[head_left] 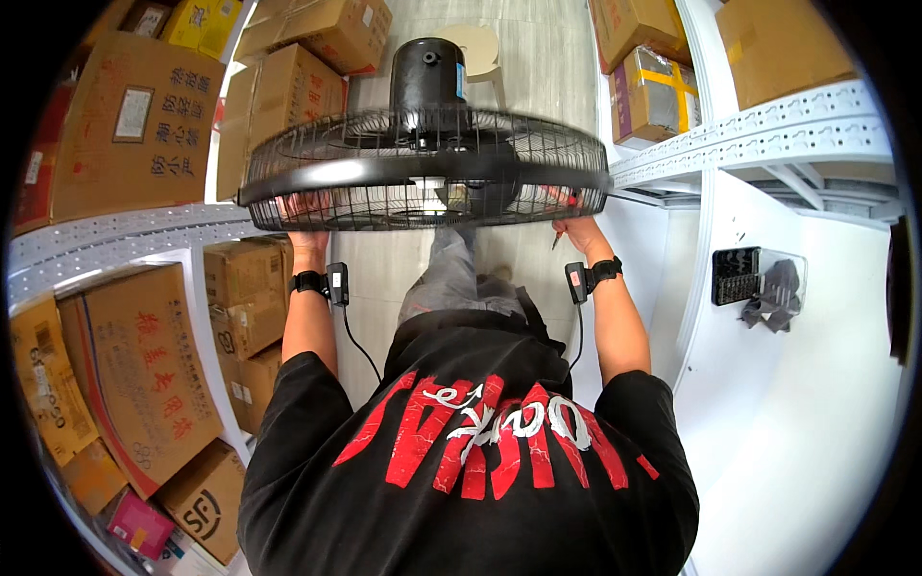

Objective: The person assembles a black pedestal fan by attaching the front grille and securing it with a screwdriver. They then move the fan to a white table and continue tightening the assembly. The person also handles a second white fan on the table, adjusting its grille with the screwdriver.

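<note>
In front of me stands a large black fan with a round wire cage (375, 173) and a dark motor housing (428, 86) on its far side. My left hand (307, 238) is at the cage's near left edge, its fingers partly behind the wires and closed around the edge. At the near right edge, my right hand (579, 230) is closed on a small tool (557, 240) with a pointed metal end. Something red shows through the wires by those fingers; the tool's exact kind cannot be made out. Both wrists wear black straps with small cabled boxes.
White shelving with perforated beams (144, 235) holds cardboard boxes (144, 374) on my left. More boxes (656, 96) lie at the far right, beside another white rack (768, 134). A beige stool (475, 48) stands beyond the fan. A black tray (736, 276) sits right on a white surface.
</note>
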`<action>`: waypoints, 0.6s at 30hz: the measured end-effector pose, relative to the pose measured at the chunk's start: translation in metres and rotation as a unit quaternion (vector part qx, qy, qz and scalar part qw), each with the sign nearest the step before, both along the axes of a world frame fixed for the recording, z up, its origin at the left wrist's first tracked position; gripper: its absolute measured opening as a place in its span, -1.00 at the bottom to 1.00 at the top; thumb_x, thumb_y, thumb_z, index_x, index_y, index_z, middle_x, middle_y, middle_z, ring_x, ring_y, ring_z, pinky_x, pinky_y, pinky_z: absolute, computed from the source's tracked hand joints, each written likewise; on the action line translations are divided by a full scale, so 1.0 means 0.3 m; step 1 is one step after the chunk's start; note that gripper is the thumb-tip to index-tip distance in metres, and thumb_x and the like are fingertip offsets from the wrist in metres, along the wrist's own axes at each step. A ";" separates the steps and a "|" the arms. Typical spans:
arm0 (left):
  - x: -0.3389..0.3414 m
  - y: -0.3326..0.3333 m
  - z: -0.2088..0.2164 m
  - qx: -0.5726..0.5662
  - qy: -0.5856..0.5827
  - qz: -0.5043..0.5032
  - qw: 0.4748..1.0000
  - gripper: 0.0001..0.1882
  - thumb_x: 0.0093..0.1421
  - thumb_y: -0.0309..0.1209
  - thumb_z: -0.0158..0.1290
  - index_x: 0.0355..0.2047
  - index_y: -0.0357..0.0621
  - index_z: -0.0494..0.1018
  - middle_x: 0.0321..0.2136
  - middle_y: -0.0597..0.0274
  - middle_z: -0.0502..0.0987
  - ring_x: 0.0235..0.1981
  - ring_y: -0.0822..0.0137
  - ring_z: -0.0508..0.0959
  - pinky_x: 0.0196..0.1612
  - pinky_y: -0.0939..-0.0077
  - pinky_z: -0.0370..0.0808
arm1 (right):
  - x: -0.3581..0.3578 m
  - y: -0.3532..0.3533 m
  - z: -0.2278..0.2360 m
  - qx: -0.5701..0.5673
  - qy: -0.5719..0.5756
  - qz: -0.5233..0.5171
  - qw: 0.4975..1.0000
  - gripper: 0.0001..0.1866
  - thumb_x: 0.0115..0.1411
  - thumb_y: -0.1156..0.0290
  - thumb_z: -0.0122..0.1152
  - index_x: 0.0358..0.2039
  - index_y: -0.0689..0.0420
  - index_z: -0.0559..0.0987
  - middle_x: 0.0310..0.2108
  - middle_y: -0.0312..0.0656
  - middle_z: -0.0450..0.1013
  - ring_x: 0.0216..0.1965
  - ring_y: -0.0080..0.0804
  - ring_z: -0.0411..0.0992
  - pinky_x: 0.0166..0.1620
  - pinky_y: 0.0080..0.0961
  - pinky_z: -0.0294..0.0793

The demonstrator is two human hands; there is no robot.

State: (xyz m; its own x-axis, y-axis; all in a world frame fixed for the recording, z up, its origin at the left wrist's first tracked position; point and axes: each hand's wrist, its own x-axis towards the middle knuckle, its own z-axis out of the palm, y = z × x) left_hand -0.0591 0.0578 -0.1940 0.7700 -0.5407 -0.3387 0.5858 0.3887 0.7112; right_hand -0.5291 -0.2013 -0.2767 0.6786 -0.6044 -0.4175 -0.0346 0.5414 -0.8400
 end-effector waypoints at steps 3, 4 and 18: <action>0.012 0.122 -0.171 0.164 -0.365 -0.042 0.916 -0.38 0.32 0.12 -0.25 0.18 -0.05 0.29 0.13 0.11 0.36 0.21 0.16 0.29 0.25 0.11 0.21 | 0.018 -0.013 0.118 -0.155 0.059 0.097 0.981 -0.53 0.25 0.42 0.01 0.20 0.07 0.36 -0.46 -0.35 0.42 -0.54 -0.57 0.31 -0.54 -0.61 0.29; -0.007 0.138 -0.187 0.098 -0.258 -0.051 0.960 -0.38 0.32 0.12 -0.25 0.18 -0.06 0.29 0.13 0.10 0.36 0.21 0.15 0.29 0.26 0.11 0.21 | 0.019 -0.015 0.125 -0.178 0.070 0.105 0.976 -0.53 0.25 0.42 0.02 0.19 0.07 0.36 -0.44 -0.34 0.42 -0.53 -0.56 0.31 -0.52 -0.60 0.29; -0.025 -0.065 0.085 0.042 -0.096 -0.038 0.994 -0.36 0.35 0.16 -0.38 -0.04 -0.19 0.32 0.00 0.00 0.44 0.08 0.11 0.42 0.24 0.16 0.23 | 0.061 -0.029 0.210 -0.123 0.165 -0.110 0.972 -0.65 0.13 0.48 0.25 -0.08 0.14 0.38 -0.27 -0.28 0.45 -0.53 -0.57 0.34 -0.52 -0.57 0.31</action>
